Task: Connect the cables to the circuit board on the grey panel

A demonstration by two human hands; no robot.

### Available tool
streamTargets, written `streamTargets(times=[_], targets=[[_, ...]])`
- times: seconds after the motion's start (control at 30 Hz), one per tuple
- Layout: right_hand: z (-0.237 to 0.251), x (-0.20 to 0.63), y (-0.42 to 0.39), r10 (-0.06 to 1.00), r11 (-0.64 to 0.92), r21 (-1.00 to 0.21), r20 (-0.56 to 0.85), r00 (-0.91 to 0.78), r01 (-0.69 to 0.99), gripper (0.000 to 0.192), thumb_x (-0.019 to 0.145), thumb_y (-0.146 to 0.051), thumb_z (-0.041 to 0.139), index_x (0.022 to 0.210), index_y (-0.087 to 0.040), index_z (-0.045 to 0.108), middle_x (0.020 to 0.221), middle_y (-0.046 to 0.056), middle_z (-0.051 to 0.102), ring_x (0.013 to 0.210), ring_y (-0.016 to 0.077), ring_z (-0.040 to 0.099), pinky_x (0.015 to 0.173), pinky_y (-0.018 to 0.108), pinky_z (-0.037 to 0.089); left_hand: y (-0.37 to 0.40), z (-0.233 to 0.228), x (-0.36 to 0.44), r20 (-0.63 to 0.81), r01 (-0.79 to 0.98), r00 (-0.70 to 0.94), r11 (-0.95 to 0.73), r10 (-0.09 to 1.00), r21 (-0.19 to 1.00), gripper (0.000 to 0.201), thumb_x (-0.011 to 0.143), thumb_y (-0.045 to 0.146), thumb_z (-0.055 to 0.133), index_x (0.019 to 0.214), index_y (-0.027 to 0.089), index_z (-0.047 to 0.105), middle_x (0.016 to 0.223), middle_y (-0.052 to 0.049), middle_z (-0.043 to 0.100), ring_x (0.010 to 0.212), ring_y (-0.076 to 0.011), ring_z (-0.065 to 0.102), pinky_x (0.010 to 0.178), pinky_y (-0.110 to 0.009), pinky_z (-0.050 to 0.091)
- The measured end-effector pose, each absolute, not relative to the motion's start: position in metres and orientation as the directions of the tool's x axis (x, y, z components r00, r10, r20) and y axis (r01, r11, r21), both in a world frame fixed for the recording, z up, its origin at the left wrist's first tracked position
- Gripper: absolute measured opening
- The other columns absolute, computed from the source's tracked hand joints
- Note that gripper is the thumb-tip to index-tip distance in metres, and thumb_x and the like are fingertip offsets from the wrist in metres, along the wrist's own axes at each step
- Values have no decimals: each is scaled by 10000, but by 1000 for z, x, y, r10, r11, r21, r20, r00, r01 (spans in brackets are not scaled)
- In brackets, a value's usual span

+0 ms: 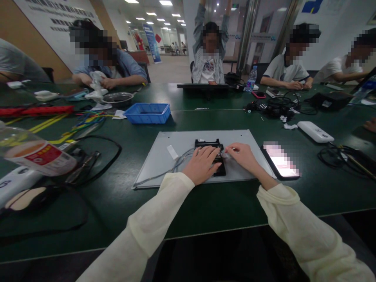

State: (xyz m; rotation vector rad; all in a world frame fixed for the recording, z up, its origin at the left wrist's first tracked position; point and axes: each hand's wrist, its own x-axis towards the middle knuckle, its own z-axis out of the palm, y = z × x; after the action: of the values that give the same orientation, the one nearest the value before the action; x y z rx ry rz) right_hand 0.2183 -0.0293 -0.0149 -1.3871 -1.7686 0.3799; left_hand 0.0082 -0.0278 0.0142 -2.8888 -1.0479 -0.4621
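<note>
A black plastic device (221, 171) lies on a pale grey panel (241, 137) on the table in front of me. My left hand (202, 162) rests flat over its left part, fingers stretched out and covering much of it. Grey cables (164, 174) run out from under that hand to the panel's left corner. Close to the device's right side, my right hand (242, 156) has thumb and forefinger pinched together. Whatever sits between those fingertips is too small to make out. A white paper strip (172, 152) lies left of the device.
Right of the panel is a lit phone (280, 160), with a white power bank (315, 132) farther off. Behind the panel stands a blue bin (148, 114). A drink bottle (41, 152) and black cable (117, 152) occupy the left. Several people sit around the table.
</note>
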Motion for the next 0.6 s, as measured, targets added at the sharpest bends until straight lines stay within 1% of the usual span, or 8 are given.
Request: streamTargets(times=[0.1, 0.17, 0.23, 0.3, 0.37, 0.43, 0.5, 0.6], targets=[[-17, 220, -28, 905, 342, -671, 424, -38, 658, 258, 870, -322, 522, 765, -193, 719, 827, 52, 724, 791, 194, 646, 727, 298, 470, -33, 37, -7, 290, 620, 718, -770, 633, 148, 421, 958, 396, 354, 1301, 182, 470, 1324, -98, 515, 1260, -245, 428, 1065, -427, 314], [-17, 220, -28, 904, 341, -665, 426, -37, 665, 249, 868, -317, 528, 763, -194, 717, 829, 50, 722, 788, 191, 644, 722, 293, 464, -36, 53, -23, 300, 602, 691, -753, 658, 264, 397, 960, 395, 342, 1251, 183, 511, 1268, -81, 560, 1196, -216, 490, 1029, -380, 366], [-15, 219, -30, 899, 351, -662, 435, -41, 662, 255, 876, -313, 521, 760, -193, 714, 826, 47, 719, 786, 185, 641, 722, 285, 457, -34, 65, -44, 314, 601, 628, -701, 712, 384, 376, 949, 410, 363, 1185, 188, 552, 1189, -61, 605, 1099, -193, 553, 969, -331, 421], [-12, 217, -33, 889, 372, -657, 456, -47, 656, 281, 895, -321, 501, 755, -192, 708, 814, 41, 714, 782, 178, 639, 726, 279, 446, -23, 68, -66, 306, 666, 509, -594, 804, 451, 368, 922, 439, 401, 1145, 207, 579, 1146, -44, 622, 1011, -188, 590, 888, -307, 463], [-8, 213, -36, 874, 398, -648, 482, -55, 649, 326, 919, -335, 465, 742, -194, 700, 803, 34, 709, 781, 172, 638, 732, 275, 436, -1, 62, -87, 306, 741, 363, -472, 880, 479, 374, 891, 457, 430, 1113, 207, 598, 1113, -50, 629, 935, -189, 605, 813, -293, 484], [-6, 210, -39, 863, 421, -640, 501, -66, 643, 363, 937, -347, 433, 729, -198, 690, 802, 31, 707, 791, 170, 638, 746, 276, 431, 26, 48, -104, 293, 809, 246, -362, 924, 462, 381, 863, 432, 451, 1111, 184, 599, 1108, -73, 617, 884, -189, 603, 842, -321, 472], [-5, 208, -40, 857, 436, -622, 507, -90, 650, 383, 948, -349, 410, 723, -201, 682, 806, 31, 706, 803, 173, 636, 766, 283, 427, 50, 32, -117, 245, 855, 208, -297, 947, 425, 403, 816, 413, 503, 1116, 160, 597, 1088, -91, 602, 797, -176, 588, 856, -349, 464], [-7, 208, -40, 854, 450, -578, 501, -139, 681, 384, 954, -343, 397, 728, -203, 674, 800, 33, 704, 807, 179, 631, 778, 296, 421, 70, 14, -126, 179, 850, 222, -280, 959, 446, 479, 769, 436, 548, 1156, 155, 579, 1035, -90, 581, 751, -167, 567, 821, -349, 473]])
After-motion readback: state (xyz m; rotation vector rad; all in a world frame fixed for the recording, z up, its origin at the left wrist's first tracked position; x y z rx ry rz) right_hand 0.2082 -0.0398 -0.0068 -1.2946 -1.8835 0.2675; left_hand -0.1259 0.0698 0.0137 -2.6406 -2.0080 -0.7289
